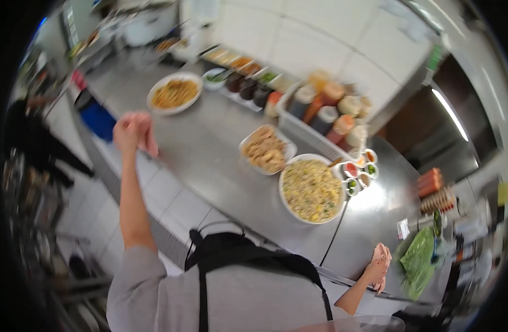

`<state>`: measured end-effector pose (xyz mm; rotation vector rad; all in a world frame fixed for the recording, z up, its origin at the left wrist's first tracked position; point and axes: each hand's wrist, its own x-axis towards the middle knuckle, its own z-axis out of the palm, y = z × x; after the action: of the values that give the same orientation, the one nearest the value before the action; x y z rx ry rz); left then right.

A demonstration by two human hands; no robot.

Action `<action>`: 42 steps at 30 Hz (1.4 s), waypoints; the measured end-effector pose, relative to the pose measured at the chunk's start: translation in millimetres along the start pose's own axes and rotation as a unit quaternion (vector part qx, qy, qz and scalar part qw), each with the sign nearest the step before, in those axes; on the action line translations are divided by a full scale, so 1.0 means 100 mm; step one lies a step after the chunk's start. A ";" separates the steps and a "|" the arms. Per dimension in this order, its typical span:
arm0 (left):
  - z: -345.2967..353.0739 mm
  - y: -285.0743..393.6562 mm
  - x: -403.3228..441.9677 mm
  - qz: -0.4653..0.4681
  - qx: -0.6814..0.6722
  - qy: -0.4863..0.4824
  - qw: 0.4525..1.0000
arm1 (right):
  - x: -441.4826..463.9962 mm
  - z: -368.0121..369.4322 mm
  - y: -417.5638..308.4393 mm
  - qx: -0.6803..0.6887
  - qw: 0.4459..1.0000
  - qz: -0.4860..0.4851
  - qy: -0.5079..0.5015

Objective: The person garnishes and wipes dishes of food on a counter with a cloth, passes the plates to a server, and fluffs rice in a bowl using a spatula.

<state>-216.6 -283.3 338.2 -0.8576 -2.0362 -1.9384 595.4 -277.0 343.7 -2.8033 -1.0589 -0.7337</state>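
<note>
My left hand [127, 133] is raised past the counter's left edge, closed around what looks like a folded pink cloth [149, 139]. My right hand [375, 270], low at the counter's front edge, grips another pale pink cloth [382, 255]. A plate of noodles [175, 93] is the dish closest to my left hand. Toward the middle stand a square container of cooked meat pieces [265, 149] and a large bowl of fried rice [312, 189]. Beside my right hand lies a green plastic bag [418, 260]. Both hands are slightly blurred.
A basket of sauce bottles [312, 130] and a row of topping containers [245, 66] line the wall. Small condiment cups [360, 170] adjoin the rice bowl. A person in dark clothes [35, 130] stands at far left near a blue bin [99, 118] on the floor.
</note>
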 end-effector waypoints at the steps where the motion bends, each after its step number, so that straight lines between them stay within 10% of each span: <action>1: 0.10 0.11 -0.10 -0.116 -0.171 -0.086 0.975 | 0.02 0.05 0.01 0.006 1.000 -0.007 0.013; 3: 0.44 -0.10 -0.29 -0.043 -0.522 -0.298 0.798 | 0.08 0.08 0.05 0.095 0.990 -0.099 0.026; 5: 0.77 0.19 -0.77 -0.101 -0.108 -0.243 0.959 | 0.26 0.50 0.26 0.042 0.981 -0.147 0.116; 9: 1.56 -0.25 -1.44 0.147 0.168 -0.381 0.897 | 0.27 0.52 0.25 -0.005 0.985 -0.130 0.110; 13: 1.85 -0.95 -1.19 0.148 0.239 -0.445 0.850 | 0.21 0.31 0.19 0.057 0.990 -0.115 0.053; 19: 0.19 -2.11 -0.02 -0.020 0.461 -0.359 0.812 | 0.23 0.37 0.25 0.156 0.957 -0.221 0.107; 22: -0.42 -2.26 0.21 0.038 0.520 -0.337 0.784 | 0.42 0.76 0.41 0.158 0.960 -0.207 0.101; 24: -0.30 -1.42 0.14 -0.024 0.250 -0.261 0.932 | 0.45 0.80 0.44 0.182 0.962 -0.189 0.073; 28: 0.34 -0.86 -0.24 0.162 0.222 -0.384 0.881 | 0.19 0.35 0.20 0.190 0.946 -0.249 0.083; 30: 0.81 -1.92 -0.31 0.120 0.138 -0.288 0.940 | 0.17 0.32 0.15 0.229 0.930 -0.279 0.069; 42: 0.18 -2.52 0.79 -0.003 0.430 -0.229 0.873 | -0.53 -0.31 -0.34 0.064 0.989 -0.111 -0.070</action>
<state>-410.5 -237.1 163.7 -1.0902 -2.7598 -0.6396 526.1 -290.0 342.7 -2.6891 -1.4043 -0.4690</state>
